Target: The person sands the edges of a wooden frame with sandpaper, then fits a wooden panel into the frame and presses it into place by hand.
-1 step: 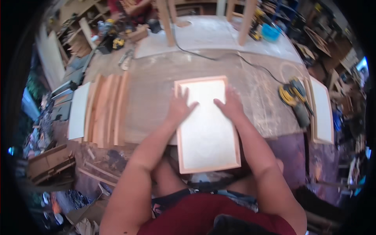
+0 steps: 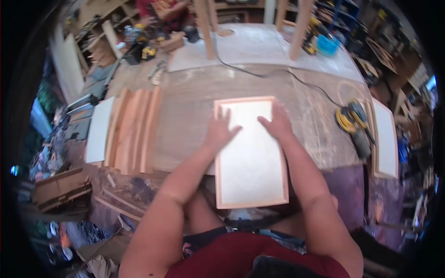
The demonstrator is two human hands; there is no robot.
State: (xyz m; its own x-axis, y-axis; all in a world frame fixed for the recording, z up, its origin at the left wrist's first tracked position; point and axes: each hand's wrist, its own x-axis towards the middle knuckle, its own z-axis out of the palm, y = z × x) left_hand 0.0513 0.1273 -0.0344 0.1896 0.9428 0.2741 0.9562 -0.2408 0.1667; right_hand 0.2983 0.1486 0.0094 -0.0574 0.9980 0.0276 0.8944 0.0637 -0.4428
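A white rectangular panel with a pale wooden frame round its edge (image 2: 252,169) lies lengthwise before me on the workbench. Its near end reaches past the bench edge, over my lap. My left hand (image 2: 221,129) rests on the panel's left rim near the far end, fingers stretched forward and thumb spread inward on the white face. Along the right rim lies my right hand (image 2: 279,124), fingers extended and thumb apart on the panel. Both hands touch the panel with open fingers; its underside is hidden.
Wooden strips (image 2: 132,134) and a white panel (image 2: 99,132) lie at the left. At the right are a yellow-and-black sander (image 2: 347,121) and another framed panel (image 2: 384,136). A cable (image 2: 259,74) crosses the bench (image 2: 185,102). Behind stand wooden legs (image 2: 204,34) and another person (image 2: 167,11).
The whole view has shifted slightly, so the bench and its things appear a little lower and further right. My hands keep their places on the framed panel.
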